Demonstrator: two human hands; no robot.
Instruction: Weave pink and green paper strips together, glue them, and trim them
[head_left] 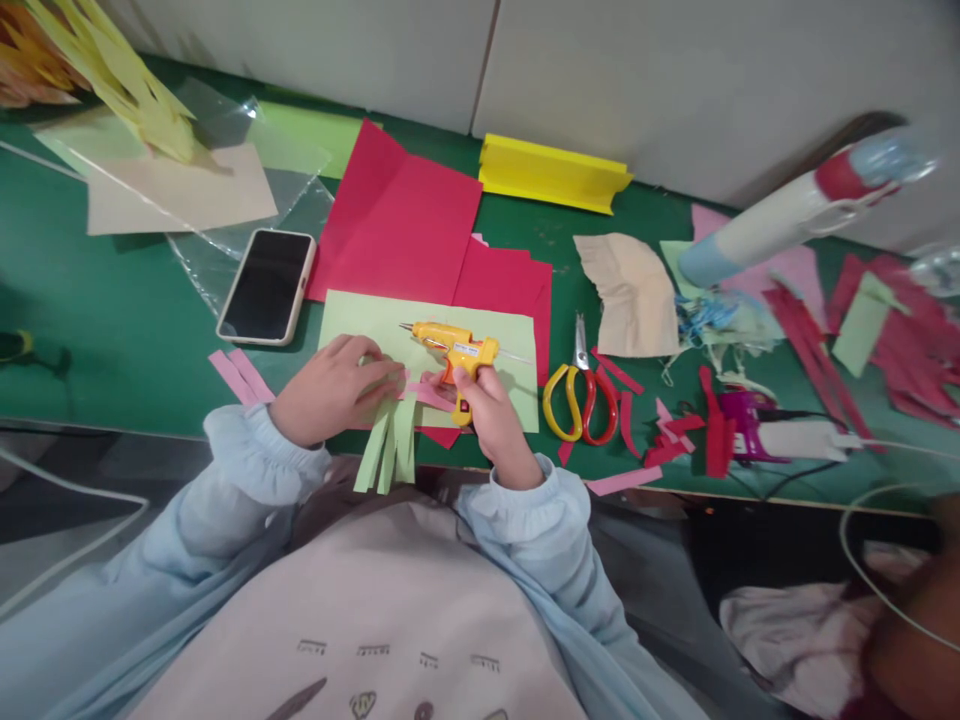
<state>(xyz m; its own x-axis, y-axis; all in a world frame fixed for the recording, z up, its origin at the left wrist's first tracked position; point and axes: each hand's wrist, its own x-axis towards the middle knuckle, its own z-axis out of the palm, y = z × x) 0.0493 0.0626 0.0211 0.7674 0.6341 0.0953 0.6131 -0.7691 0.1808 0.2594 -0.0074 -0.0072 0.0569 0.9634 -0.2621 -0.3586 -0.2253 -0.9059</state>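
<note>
Holding a glue gun over cut paper at the lower middle of the frame.

The right hand is closed around the yellow gun's grip, its nozzle pointing toward the left of the frame. It sits just above a pale green sheet. The left hand lies beside it, fingers laid flat and pressing down on a fringed green piece, whose cut strips hang over the near edge of the green table. A pink strip runs between the two hands. Scissors with yellow and red handles lie to the right. A phone rests face up at centre left.
</note>
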